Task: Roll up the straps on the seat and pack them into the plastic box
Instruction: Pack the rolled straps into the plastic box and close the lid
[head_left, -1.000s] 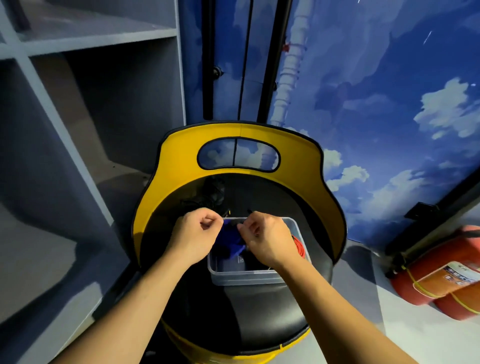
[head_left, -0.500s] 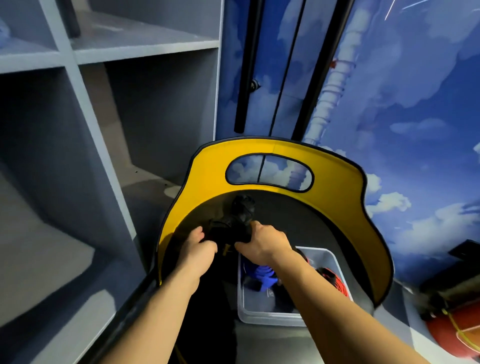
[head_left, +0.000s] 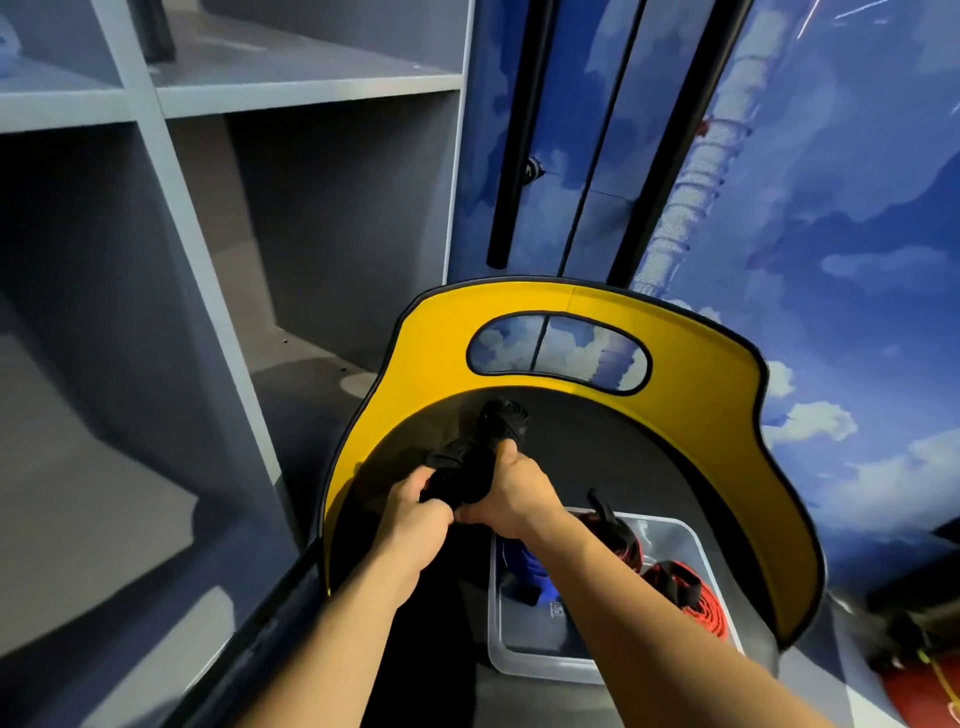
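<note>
Partway Through: Two Hands Gather a Black Strap Beside a Half-Filled Box

Seen from a head-worn camera looking down, a round seat with a dark, matte cushion and a tall, curved yellow back fills the middle. An oval handle hole is cut through the yellow back.

On the cushion, toward the right edge, sits a clear plastic box with rounded corners. Inside it lie a blue strap and a coiled red-and-black strap, so part of the packing looks done.

Just left of the box, against the seat back, a bunched black strap of woven webbing is not yet rolled or packed. The left hand curls around its lower end, and the right hand grips its middle, thumb pressed on top. Its upper end pokes up, crumpled.

Left of the seat stand smooth grey shelves. Behind it, a wall shows painted blue sky and clouds.
</note>
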